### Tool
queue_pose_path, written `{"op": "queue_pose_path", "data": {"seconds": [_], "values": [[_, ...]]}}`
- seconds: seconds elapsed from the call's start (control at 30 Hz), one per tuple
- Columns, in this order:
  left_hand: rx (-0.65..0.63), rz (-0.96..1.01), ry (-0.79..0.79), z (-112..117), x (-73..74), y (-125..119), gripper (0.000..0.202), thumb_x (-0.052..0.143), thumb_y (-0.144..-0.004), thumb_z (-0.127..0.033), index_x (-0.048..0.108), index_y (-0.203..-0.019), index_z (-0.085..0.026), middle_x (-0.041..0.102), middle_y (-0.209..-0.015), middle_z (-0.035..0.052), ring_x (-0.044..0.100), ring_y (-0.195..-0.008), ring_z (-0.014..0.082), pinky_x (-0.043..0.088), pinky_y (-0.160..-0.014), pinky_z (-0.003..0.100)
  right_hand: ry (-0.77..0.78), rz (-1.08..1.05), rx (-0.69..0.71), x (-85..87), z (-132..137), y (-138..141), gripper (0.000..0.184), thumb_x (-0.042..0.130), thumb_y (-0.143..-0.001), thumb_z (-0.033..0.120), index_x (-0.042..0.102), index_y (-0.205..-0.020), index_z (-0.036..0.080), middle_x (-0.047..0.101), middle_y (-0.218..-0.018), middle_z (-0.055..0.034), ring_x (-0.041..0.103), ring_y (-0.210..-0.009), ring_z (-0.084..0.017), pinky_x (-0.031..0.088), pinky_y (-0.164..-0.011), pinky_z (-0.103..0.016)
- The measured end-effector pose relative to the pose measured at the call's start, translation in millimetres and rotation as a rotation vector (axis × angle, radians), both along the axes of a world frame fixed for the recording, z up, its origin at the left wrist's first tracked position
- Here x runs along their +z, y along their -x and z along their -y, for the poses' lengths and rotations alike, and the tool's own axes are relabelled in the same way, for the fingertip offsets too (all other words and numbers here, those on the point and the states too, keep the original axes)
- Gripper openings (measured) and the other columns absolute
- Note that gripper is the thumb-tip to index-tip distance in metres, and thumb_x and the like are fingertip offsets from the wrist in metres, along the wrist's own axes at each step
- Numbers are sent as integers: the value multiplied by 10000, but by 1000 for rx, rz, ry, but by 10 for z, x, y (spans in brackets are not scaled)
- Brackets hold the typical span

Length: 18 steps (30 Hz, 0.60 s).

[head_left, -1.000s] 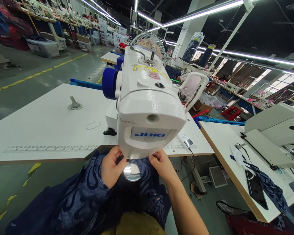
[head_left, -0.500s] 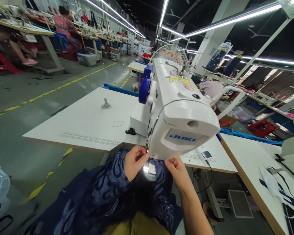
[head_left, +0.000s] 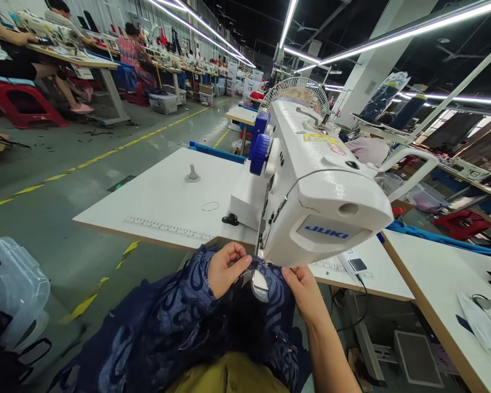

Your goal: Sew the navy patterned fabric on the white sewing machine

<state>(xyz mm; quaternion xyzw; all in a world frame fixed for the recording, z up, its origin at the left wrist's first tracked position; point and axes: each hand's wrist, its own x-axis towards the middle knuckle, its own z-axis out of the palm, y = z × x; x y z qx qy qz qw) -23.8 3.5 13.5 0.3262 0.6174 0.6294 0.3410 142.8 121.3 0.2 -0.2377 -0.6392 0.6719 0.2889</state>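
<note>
A navy garment with a raised swirl pattern (head_left: pixel 175 305) hangs over my lap, and part of it lies under the needle area of a white sewing machine (head_left: pixel 331 196). My left hand (head_left: pixel 228 268) is left of the needle, thumb and fingers closed on the garment's edge; the cloth also covers that wrist. To the right of the needle, my right hand (head_left: pixel 303 289) pinches the garment between thumb and forefinger, partly hidden below the machine head. A shiny round-ended plate (head_left: pixel 260 286) shows between the hands at the machine bed's end.
The white table (head_left: pixel 167 191) bears a printed ruler strip, a grey tool (head_left: pixel 192 173) and a small black clip (head_left: pixel 229 219). A phone-like device (head_left: pixel 357 265) with a cable lies at right. A clear plastic bin (head_left: pixel 20 289) stands at left. Co-workers sit at far-left machines.
The view has turned a little left, so the machine appears further right. My left fingertips have drawn slightly away from the needle. My right hand keeps its hold beside it.
</note>
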Motion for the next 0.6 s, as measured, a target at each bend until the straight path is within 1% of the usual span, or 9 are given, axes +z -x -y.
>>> {"op": "queue_pose_path", "data": {"seconds": [0.1, 0.2, 0.27, 0.33, 0.4, 0.5, 0.6], "values": [[-21, 9, 6, 29, -24, 14, 265, 648, -784, -416, 516, -753, -189, 478, -557, -92, 381, -423, 50, 290, -437, 194, 4, 1, 2, -3, 4, 1, 332, 646, -853, 443, 614, -1116, 243, 700, -1090, -72, 609, -1136, -239, 391, -1065, -430], [-47, 21, 7, 40, -41, 24, 280, 663, -774, -422, 517, -753, -184, 479, -550, -95, 392, -410, 43, 301, -432, 189, -22, 6, -9, -8, 4, -1, 300, 631, -867, 431, 606, -1093, 236, 697, -1058, -58, 627, -1066, -215, 406, -1040, -395], [-75, 32, 7, 51, -46, 36, 281, 673, -772, -416, 518, -763, -182, 489, -548, -97, 412, -409, 40, 311, -438, 185, -50, 10, -15, -13, -1, -6, 250, 621, -873, 422, 596, -1039, 235, 690, -1002, -40, 630, -1011, -199, 423, -1005, -367], [-113, 44, 8, 68, -47, 56, 268, 676, -786, -402, 521, -795, -184, 515, -556, -96, 450, -428, 41, 344, -467, 182, -74, 8, -25, -17, -12, -14, 207, 619, -872, 418, 573, -958, 236, 665, -918, -16, 622, -952, -185, 440, -958, -340], [-170, 58, 20, 89, -49, 83, 259, 678, -799, -392, 516, -847, -195, 538, -535, -96, 494, -444, 57, 375, -485, 184, -94, 10, -31, -17, -28, -28, 204, 615, -871, 421, 542, -925, 238, 620, -849, 4, 602, -876, -169, 450, -904, -316], [-277, 43, 44, 125, -62, 123, 280, 656, -832, -413, 498, -952, -215, 556, -501, -103, 491, -424, 70, 388, -465, 183, -118, 23, -13, 9, -38, -60, 209, 610, -872, 401, 528, -966, 234, 567, -812, 21, 545, -764, -137, 439, -801, -271], [-309, 22, 7, 166, -78, 143, 334, 668, -820, -466, 523, -972, -206, 556, -491, -99, 492, -418, 69, 398, -464, 183, -105, 12, 2, 86, 7, -116, 163, 599, -877, 339, 528, -963, 218, 524, -783, 35, 461, -667, -103, 384, -675, -223]]}}
